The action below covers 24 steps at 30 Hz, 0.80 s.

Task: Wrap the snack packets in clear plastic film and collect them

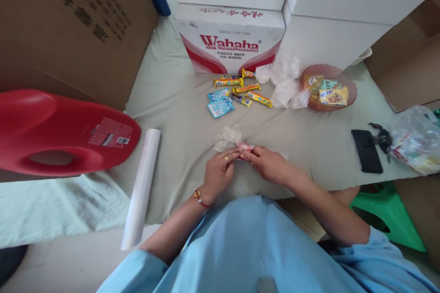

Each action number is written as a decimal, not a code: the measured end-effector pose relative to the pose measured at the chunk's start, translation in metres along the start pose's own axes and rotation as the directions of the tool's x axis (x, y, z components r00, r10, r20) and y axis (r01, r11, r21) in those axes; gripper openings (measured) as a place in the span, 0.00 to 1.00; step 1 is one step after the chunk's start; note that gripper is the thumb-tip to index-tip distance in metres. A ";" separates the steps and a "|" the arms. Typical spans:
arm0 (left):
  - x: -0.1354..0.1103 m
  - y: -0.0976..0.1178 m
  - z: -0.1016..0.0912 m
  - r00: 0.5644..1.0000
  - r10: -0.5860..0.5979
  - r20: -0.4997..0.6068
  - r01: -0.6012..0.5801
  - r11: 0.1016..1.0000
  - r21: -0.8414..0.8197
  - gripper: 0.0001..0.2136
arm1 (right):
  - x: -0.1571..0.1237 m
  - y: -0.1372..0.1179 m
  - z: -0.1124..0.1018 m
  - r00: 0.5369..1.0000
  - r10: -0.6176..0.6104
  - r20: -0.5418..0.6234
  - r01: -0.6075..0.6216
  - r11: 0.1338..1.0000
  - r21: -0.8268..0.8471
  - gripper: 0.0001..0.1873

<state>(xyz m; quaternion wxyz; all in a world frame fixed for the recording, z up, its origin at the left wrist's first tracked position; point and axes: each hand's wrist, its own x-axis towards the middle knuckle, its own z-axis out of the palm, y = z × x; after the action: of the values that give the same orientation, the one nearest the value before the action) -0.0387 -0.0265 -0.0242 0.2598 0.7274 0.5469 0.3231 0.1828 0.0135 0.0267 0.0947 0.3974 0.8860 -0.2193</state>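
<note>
Near the front edge of the cloth-covered table, both my hands pinch a crumpled clear plastic bag point(228, 137). Something pink and red point(245, 147) shows in or under the plastic between my fingers, too small to name. My left hand point(219, 171), with a ring and a beaded red bracelet, has its fingertips closed at the left end of the pink part. From the right, my right hand point(270, 164) grips the same part with thumb and fingers together. Beyond them lie several yellow-wrapped snack bars point(259, 99) and blue packets point(220, 107).
A white plastic-film roll point(141, 187) and a red jug point(68, 132) lie to the left. Behind stand a Wahaha carton point(230, 41) and white boxes. On the right are a pink bowl point(330, 71) of snacks, crumpled plastic point(283, 80), a black phone point(367, 151) and a filled bag point(415, 139).
</note>
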 end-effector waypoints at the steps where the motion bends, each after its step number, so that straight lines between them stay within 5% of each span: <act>1: 0.000 -0.004 -0.004 0.995 -0.072 -0.073 0.070 0.997 -0.038 0.17 | 0.000 -0.001 0.001 1.000 0.004 0.005 -0.004 1.000 -0.005 0.30; 4: 0.013 -0.015 -0.016 0.903 -0.326 -0.280 0.302 0.945 -0.126 0.14 | -0.001 -0.005 -0.004 1.000 0.001 0.013 -0.001 1.000 -0.005 0.29; 7: 0.040 -0.026 -0.024 0.841 -0.422 -0.339 0.386 0.907 -0.171 0.22 | -0.001 -0.008 -0.009 1.000 0.008 0.010 -0.008 1.000 0.003 0.29; 12: 0.064 -0.036 -0.023 0.956 -0.290 -0.043 0.293 0.949 0.117 0.30 | -0.001 -0.008 -0.010 1.000 0.029 -0.010 -0.029 0.999 0.030 0.27; 16: 0.051 -0.037 -0.026 0.960 -0.220 0.171 0.180 0.958 0.221 0.13 | -0.003 0.001 -0.006 0.998 0.023 -0.055 -0.013 0.983 0.184 0.31; 21: 0.037 -0.016 -0.038 0.950 -0.312 -0.004 0.312 0.949 0.040 0.07 | -0.003 0.015 0.009 0.960 -0.124 -0.250 0.208 0.916 0.344 0.26; 24: 0.035 0.012 -0.034 0.945 -0.326 0.013 0.326 0.945 -0.028 0.02 | 0.000 0.017 0.020 0.946 -0.130 -0.298 0.236 0.905 0.354 0.25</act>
<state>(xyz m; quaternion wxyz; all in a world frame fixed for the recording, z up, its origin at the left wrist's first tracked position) -0.0494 0.0051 0.0134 0.3226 0.6242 0.6537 0.2810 0.1947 0.0144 0.0040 -0.1265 0.3484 0.8638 -0.3412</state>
